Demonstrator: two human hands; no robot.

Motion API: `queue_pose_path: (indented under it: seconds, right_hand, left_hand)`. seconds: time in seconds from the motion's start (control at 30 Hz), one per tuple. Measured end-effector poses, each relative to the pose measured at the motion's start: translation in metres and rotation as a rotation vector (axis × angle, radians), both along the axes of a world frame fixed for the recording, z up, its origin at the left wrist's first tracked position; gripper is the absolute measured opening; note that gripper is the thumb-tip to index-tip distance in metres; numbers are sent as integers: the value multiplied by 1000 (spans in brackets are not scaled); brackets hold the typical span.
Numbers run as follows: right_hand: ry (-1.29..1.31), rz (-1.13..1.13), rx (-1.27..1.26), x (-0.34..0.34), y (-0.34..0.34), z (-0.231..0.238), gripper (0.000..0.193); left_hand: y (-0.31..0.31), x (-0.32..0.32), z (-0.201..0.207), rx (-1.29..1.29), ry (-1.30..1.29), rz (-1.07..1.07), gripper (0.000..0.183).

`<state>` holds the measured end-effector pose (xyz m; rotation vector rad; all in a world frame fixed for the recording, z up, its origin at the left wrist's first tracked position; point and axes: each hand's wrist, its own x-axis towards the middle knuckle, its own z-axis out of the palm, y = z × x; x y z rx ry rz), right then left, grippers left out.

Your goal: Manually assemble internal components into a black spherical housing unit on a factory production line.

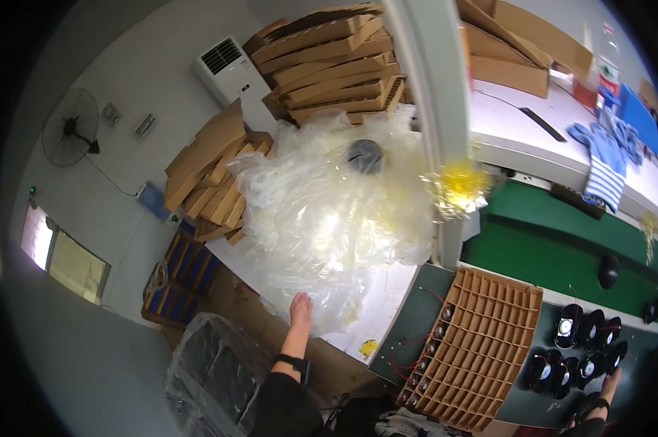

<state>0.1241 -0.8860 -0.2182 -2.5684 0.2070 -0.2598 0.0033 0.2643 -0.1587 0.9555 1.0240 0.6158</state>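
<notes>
My left hand point(300, 312) reaches forward to the near edge of a heap of clear plastic bags point(329, 226) on a white table. Its fingers look stretched out, and I see nothing held in them. At the far right, my right hand point(612, 384) has its fingers at a black round speaker-like part point(617, 355), seemingly gripping its lower edge. Beside it, several similar black parts point(566, 328) with thin wires stand in rows on a dark green work surface. A cardboard divider grid point(482, 342) lies between my hands, with small wired parts along its left side.
Flattened cardboard boxes point(336, 65) and cardboard trays point(212, 182) are stacked behind the plastic. A grey roll point(365, 156) sits on the heap. A pale post point(435, 87) rises beside a green conveyor belt point(533, 226). Striped gloves point(602, 164) hang off the shelf. Plastic-covered chair point(216, 371) at left.
</notes>
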Motion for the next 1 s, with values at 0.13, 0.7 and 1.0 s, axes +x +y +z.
queue_pose_path:
  seconds: [0.13, 0.7, 1.0]
  right_hand:
    - [-97, -342, 738, 18, 114, 6, 37]
    - [-157, -251, 529, -89, 317, 152, 31]
    - [238, -266, 554, -118, 568, 290, 31]
  left_hand:
    - [81, 22, -4, 210, 59, -6, 47]
    - [129, 252, -27, 822, -553, -756, 33]
    - [105, 463, 76, 2216, 39, -494, 35]
